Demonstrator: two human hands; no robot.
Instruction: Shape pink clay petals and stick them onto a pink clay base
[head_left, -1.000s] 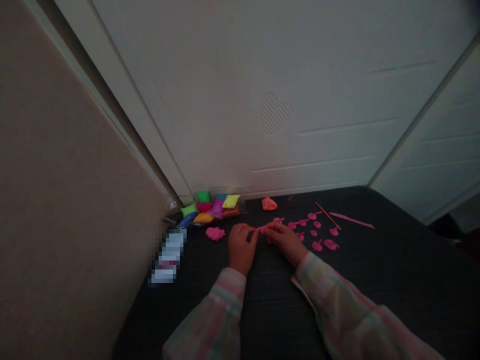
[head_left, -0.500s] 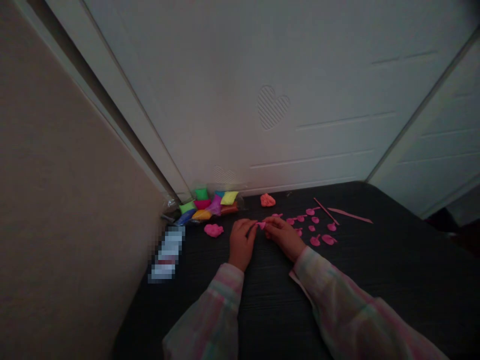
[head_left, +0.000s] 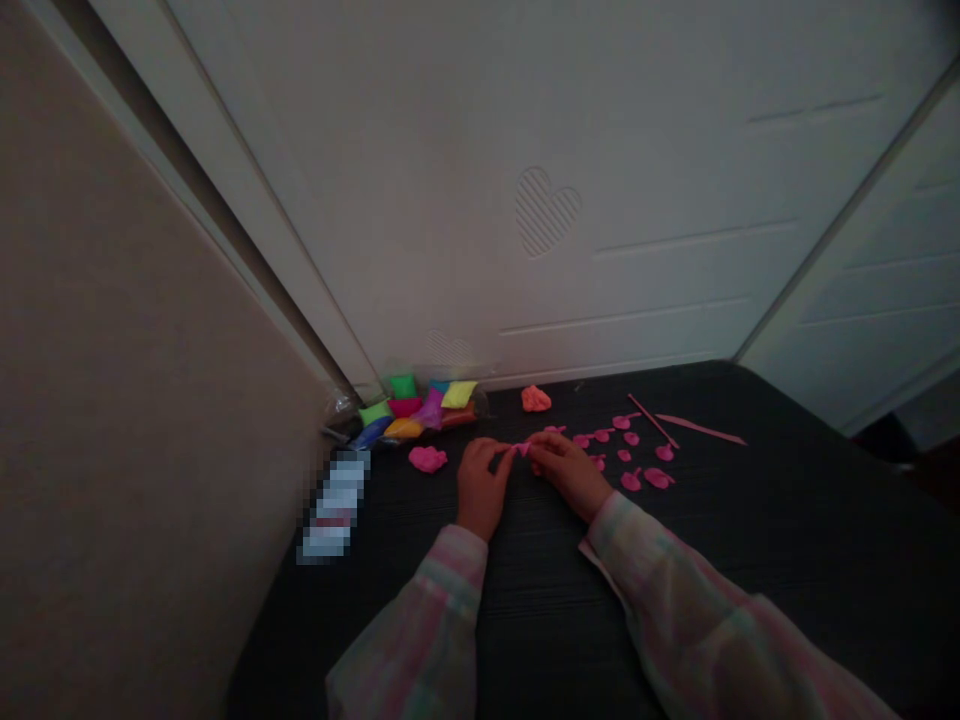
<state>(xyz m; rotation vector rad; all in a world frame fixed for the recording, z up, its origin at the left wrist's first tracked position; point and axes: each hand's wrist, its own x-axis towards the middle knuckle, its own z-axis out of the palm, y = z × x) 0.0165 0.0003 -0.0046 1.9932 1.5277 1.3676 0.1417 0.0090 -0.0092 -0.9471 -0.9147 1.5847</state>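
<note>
My left hand [head_left: 481, 492] and right hand [head_left: 571, 474] are pinching one small pink piece [head_left: 522, 449] between them, its long axis running nine to three o'clock. About ten pink shapes [head_left: 659, 479] are lying toward three (my right hand is crowding some), one pink lump [head_left: 427, 459] at nine. Black tabletop [head_left: 787, 540] is stretching toward four.

Pink pieces [head_left: 631, 481] clutter the right; the nearer tabletop [head_left: 544, 620] offers passage.
</note>
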